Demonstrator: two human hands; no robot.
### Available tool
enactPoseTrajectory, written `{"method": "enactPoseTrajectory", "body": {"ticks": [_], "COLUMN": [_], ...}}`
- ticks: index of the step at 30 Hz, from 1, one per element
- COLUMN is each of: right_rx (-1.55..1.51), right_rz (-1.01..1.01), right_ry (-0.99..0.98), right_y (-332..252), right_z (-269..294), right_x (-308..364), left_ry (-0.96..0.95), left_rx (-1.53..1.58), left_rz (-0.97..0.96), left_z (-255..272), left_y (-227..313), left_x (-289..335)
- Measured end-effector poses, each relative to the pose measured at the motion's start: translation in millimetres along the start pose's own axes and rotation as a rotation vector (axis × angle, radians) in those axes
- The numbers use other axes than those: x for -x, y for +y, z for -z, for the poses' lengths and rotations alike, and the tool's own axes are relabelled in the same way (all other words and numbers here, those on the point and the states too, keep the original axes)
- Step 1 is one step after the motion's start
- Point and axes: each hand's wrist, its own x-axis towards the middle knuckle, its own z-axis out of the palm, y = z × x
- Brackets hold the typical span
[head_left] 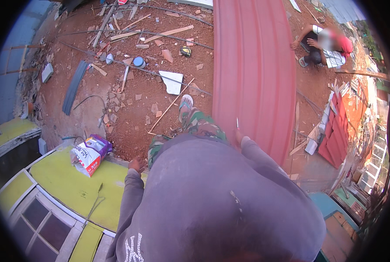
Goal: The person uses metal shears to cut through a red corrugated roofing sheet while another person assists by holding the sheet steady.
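My right hand [239,137] is closed around a thin, pale, pointed stick-like tool [237,122], too small to name. It is over the long red ribbed metal roofing sheet [255,65], which runs away from me on the right. My left hand [137,164] is low beside my left knee, near the edge of a yellow-green panel [59,174]. Its fingers look loosely apart, with nothing visible in them. My sandalled foot [186,104] stands on the soil just left of the sheet.
Across the sheet a person [328,46] crouches with a hand at its edge. Broken tiles, a white slab piece [171,82], a tape measure [186,51], a blue-lidded jar [139,62] and wood strips litter the soil. A printed bag [91,153] lies at left; crumpled red sheeting [335,131] at right.
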Motion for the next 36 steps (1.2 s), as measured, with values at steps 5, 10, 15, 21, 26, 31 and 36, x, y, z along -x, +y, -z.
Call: {"method": "enactPoseTrajectory", "body": {"ticks": [5,10,15,21,26,31,36], "right_rx": [-0.299,-0.380,-0.390,-0.392,-0.602,-0.669,-0.715], "right_rz": [0.262,0.432,0.333,0.270,-0.008,-0.034,-0.090], "right_ry": [0.085,0.132,0.062,0.291,0.492,0.223,0.104], "right_y": [-187,-332,-396,-441,-450,-604,-670], "right_z": [32,31,22,-11,-41,-82,-92], "right_x": [7,78,69,-5,-56,35,31], "left_ry": [0.143,0.091,0.019,-0.098,-0.164,-0.002,-0.181], "left_rx": [-1.256,-1.268,-1.182,-1.209,-0.438,-1.623,-0.779], "left_rz": [-0.796,-0.518,-0.438,-0.442,-0.050,-1.036,-0.741], "left_z": [-12,8,-26,-58,-131,-151,-326], "left_y": [127,198,315,507,750,1031,1181], "left_x": [-44,-78,-109,-167,-168,-162,-85]}}
